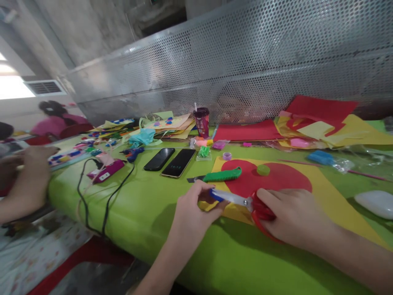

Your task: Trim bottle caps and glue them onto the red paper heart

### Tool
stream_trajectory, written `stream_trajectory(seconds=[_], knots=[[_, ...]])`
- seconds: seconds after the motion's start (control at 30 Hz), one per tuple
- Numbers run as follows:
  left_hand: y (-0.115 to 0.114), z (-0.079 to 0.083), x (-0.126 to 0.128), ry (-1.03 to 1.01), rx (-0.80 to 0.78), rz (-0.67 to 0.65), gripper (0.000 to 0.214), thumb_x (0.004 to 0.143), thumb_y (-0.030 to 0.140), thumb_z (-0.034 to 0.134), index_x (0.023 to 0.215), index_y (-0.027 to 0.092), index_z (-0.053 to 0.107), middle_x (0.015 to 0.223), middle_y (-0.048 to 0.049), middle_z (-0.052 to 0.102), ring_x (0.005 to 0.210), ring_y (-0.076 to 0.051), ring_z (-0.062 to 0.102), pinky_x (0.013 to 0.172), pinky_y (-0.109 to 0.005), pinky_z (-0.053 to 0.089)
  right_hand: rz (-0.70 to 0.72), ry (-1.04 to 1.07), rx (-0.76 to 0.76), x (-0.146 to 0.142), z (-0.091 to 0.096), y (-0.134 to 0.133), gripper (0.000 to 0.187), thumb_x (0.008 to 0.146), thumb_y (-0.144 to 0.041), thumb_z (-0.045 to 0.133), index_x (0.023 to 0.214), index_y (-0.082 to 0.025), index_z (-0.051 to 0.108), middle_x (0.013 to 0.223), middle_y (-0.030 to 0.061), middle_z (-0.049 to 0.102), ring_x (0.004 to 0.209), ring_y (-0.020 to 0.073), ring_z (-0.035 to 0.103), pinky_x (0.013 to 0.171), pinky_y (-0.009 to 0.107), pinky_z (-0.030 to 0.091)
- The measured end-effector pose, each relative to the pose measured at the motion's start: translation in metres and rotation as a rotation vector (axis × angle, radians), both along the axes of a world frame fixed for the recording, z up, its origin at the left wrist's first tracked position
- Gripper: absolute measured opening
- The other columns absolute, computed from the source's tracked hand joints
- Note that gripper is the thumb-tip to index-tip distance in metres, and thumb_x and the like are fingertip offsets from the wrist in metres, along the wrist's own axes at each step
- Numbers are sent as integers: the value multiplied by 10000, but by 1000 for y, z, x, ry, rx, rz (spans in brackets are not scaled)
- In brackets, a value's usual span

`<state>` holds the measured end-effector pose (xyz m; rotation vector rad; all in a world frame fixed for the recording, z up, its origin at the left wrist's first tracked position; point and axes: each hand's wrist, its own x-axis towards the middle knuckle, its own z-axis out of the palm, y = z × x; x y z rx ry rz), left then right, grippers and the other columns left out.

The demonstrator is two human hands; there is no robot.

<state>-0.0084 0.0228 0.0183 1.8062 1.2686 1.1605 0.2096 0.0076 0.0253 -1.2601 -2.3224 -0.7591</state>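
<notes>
My right hand [296, 217] is closed around the red handles of a pair of scissors [245, 202], whose blades point left. Their tips meet a small blue piece [216, 196], which my left hand [190, 215] pinches between thumb and fingers; its exact kind is unclear. Below and behind the scissors lies a red heart-shaped paper [291, 177] on a yellow sheet [333, 200]. A green utility knife [224, 175] with its blade out rests across the heart's left side. On the heart sits a small green round container [263, 170].
Two phones [178, 163] lie left of the knife. Further left are a purple power strip [107, 170] with cables and a glue gun [133, 154]. A drink cup [202, 123] stands behind. Another person's arm [27, 184] is at far left. A white object [376, 203] lies right.
</notes>
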Motion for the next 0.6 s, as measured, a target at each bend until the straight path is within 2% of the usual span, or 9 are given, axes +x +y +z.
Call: stream_trajectory(seconds=[0.1, 0.2, 0.3, 0.37, 0.5, 0.6], knots=[[6, 1, -1, 145, 0, 22, 278, 791, 325, 681, 1044, 211, 669, 999, -67, 706, 897, -221, 641, 767, -373, 550, -58, 50, -17, 9, 6, 3, 191, 831, -320, 399, 676, -216, 442, 466, -3, 521, 381, 150, 450, 455, 254, 168], [9, 2, 0, 382, 74, 40, 356, 821, 272, 641, 1176, 246, 655, 1174, -72, 664, 1103, -294, 547, 935, -494, 453, -113, 14, -38, 18, 14, 6, 172, 821, -325, 405, 713, -209, 472, 496, 11, 550, 393, 161, 471, 445, 257, 198], [10, 0, -2, 595, 88, 68, 360, 831, 278, 610, 1185, 233, 662, 1263, -100, 618, 1129, -361, 501, 913, -554, 424, -164, -51, -67, 21, 18, 8, 113, 791, -287, 444, 737, -204, 499, 518, 16, 564, 432, 172, 499, 458, 274, 236], [11, -1, -8, 647, 93, 76, 392, 817, 315, 624, 1195, 215, 657, 1308, -124, 584, 1151, -389, 477, 899, -560, 426, -178, -84, -79, 20, 18, 9, 83, 777, -267, 475, 754, -199, 517, 583, 26, 609, 487, 181, 540, 483, 284, 280], [8, 9, -23, 509, 120, 122, 410, 853, 412, 561, 1207, 219, 642, 1301, -115, 580, 1208, -361, 456, 960, -567, 395, -159, -125, -58, 17, 19, 6, 83, 737, -234, 529, 800, -185, 550, 736, 55, 673, 606, 199, 602, 584, 304, 368], [4, 25, -21, 269, 145, 80, 369, 902, 471, 459, 1053, 242, 706, 1219, -83, 621, 1187, -284, 503, 976, -483, 418, -71, -148, 93, 13, 21, 1, 83, 740, -233, 528, 781, -168, 558, 707, 56, 648, 605, 201, 597, 631, 313, 378]])
